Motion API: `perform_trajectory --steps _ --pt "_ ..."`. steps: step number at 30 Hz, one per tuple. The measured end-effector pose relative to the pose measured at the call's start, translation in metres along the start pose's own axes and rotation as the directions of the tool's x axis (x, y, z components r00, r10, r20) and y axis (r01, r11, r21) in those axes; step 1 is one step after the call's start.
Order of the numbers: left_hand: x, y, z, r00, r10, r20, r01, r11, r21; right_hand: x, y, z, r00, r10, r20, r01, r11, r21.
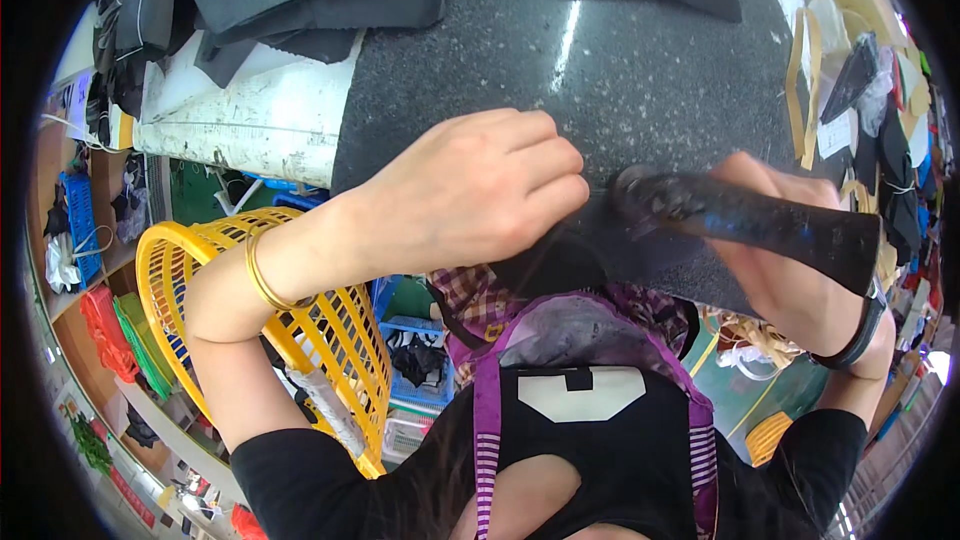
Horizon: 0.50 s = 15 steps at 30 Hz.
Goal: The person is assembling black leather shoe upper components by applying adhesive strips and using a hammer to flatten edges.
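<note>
My right hand (775, 240) is closed around a dark, worn hammer (770, 220), held above the near part of the dark worktop (660, 80). The hammer's round face points left and its flared end points right; the handle is hidden beneath the head. My left hand (490, 185) is curled, knuckles up, just left of the hammer's face. Under its fingers lies a black sheet piece (560, 262) at the worktop's near edge. The fingertips are hidden, but they appear to pinch this piece. Blur and shadow hide where the hammer and the piece meet.
Black cut pieces (320, 0) are heaped along the far side. A yellow plastic basket (350, 350) stands at the left below my forearm. Paper strips (803, 90) and plastic bags lie at the right edge. A blue crate (418, 365) with black scraps sits lower down.
</note>
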<state>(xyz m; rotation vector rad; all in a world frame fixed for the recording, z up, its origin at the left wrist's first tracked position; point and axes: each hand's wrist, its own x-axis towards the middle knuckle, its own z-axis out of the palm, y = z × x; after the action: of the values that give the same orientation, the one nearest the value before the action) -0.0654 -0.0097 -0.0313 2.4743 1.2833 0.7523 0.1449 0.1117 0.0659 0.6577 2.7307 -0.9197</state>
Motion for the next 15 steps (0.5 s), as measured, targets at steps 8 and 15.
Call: perform_trajectory --steps 8,15 --pt "0.009 -0.010 0.000 0.997 -0.049 -0.065 0.045 0.997 -0.061 -0.007 0.000 0.003 0.997 0.071 0.002 -0.070 0.991 -0.111" --pt "0.007 0.010 -0.007 0.989 -0.142 0.045 0.133 0.978 0.161 0.010 -0.006 0.001 0.996 -0.081 0.033 0.085 0.990 -0.111"
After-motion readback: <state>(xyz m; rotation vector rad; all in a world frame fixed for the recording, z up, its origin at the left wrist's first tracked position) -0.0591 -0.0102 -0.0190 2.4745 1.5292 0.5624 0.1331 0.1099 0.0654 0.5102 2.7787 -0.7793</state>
